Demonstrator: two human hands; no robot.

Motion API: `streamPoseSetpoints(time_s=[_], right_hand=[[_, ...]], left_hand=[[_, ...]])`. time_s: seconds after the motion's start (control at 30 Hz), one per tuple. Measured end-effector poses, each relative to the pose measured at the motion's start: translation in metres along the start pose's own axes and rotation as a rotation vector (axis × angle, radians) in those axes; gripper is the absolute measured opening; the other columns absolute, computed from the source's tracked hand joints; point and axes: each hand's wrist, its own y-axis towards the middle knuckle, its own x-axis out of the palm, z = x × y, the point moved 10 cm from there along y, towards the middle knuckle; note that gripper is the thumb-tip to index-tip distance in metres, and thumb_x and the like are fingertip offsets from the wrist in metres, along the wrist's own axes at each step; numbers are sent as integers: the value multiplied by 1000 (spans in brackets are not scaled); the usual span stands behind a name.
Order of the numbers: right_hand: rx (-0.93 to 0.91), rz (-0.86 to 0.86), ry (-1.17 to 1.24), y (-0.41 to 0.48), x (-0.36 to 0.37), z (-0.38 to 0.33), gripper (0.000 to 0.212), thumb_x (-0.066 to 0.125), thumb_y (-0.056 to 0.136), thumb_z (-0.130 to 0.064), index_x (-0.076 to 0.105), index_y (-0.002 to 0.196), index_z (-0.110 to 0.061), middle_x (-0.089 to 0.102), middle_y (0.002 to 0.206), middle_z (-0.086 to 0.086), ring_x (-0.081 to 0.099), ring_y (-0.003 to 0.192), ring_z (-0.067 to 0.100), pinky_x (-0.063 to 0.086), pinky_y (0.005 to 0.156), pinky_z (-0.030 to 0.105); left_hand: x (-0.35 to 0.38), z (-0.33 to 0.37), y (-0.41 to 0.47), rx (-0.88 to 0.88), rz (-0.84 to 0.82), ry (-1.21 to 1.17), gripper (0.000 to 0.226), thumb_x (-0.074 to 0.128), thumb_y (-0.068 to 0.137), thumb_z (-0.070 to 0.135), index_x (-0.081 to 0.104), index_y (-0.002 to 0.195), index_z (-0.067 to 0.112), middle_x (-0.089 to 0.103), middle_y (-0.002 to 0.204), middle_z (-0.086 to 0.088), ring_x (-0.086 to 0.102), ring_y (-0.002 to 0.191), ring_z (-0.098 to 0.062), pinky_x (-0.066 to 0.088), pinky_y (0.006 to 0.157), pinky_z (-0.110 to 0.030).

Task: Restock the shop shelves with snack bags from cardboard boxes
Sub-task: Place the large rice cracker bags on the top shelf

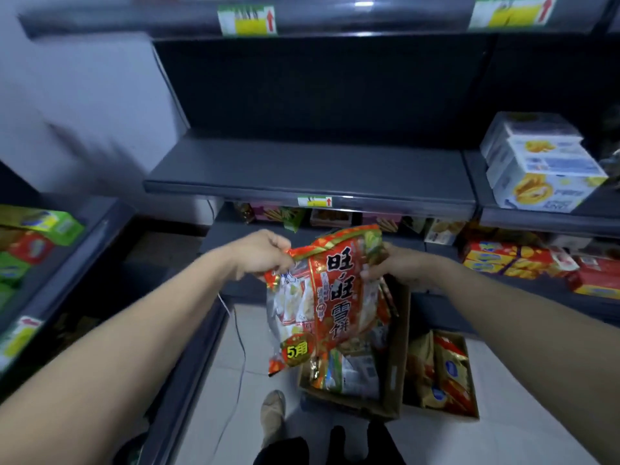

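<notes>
A large red snack bag [330, 297] with white rice crackers showing through hangs upright in front of me, held by both hands at its top. My left hand [260, 253] pinches the top left corner. My right hand [394, 263] grips the top right edge. Below the bag, an open cardboard box [394, 377] on the floor holds more snack bags. A second cardboard box [468, 360] to its right holds gold and red bags. The dark grey shelf [308, 169] straight ahead is bare.
White product boxes [536, 162] are stacked on the shelf at right, with red and yellow packs [516, 260] on the shelf below. Green and red packs [33, 239] fill the left shelf. A thin cable [240, 337] hangs to the tiled floor. My shoe [272, 414] is beside the box.
</notes>
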Motion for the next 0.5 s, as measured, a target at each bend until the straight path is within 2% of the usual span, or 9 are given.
streamPoseSetpoints(time_s=[0.07, 0.1, 0.2, 0.27, 0.33, 0.43, 0.5], right_hand=[[-31, -39, 212, -4, -6, -17, 43, 65, 83, -3, 53, 123, -13, 66, 120, 9, 61, 116, 27, 52, 90, 35], [-42, -71, 269, -10, -7, -29, 42, 63, 84, -7, 54, 125, -12, 65, 123, 12, 61, 116, 29, 54, 86, 36], [-146, -107, 301, -34, -15, -82, 44, 63, 78, -16, 60, 122, -10, 67, 120, 13, 64, 112, 29, 56, 86, 39], [-264, -25, 309, -52, -32, -128, 40, 70, 71, -19, 66, 109, -9, 73, 106, 12, 71, 94, 26, 57, 84, 39], [-404, 82, 370, -70, -54, -179, 40, 72, 65, -17, 67, 103, -6, 76, 91, 11, 73, 77, 23, 59, 74, 37], [-571, 258, 366, -104, -84, -247, 45, 74, 64, -17, 64, 106, -5, 76, 83, 9, 73, 69, 22, 58, 72, 35], [-649, 347, 360, -126, -101, -285, 29, 75, 72, -18, 66, 98, -8, 76, 79, 7, 73, 67, 21, 58, 71, 36]], left_hand=[[-26, 33, -19, 87, 7, -71, 17, 54, 52, 2, 49, 43, 16, 44, 41, 6, 40, 36, -6, 34, 41, -12], [-40, 48, -27, 127, 21, -100, 18, 55, 55, 1, 50, 45, 16, 46, 42, 6, 43, 37, -6, 37, 41, -12], [-85, 87, -49, 228, 112, -190, 22, 56, 62, 2, 49, 50, 18, 50, 48, 3, 47, 41, -8, 36, 43, -14], [-122, 114, -64, 312, 231, -287, 19, 62, 61, 6, 50, 55, 19, 55, 54, 1, 51, 48, -11, 39, 48, -17], [-159, 140, -77, 408, 369, -427, 27, 68, 70, 1, 48, 61, 18, 59, 52, 3, 54, 51, -12, 43, 47, -17], [-202, 181, -100, 553, 550, -628, 24, 67, 80, -1, 50, 71, 14, 61, 57, 0, 57, 48, -13, 44, 46, -18], [-223, 209, -113, 644, 612, -728, 16, 70, 81, 4, 56, 88, 9, 66, 68, -1, 63, 48, -11, 47, 45, -18]])
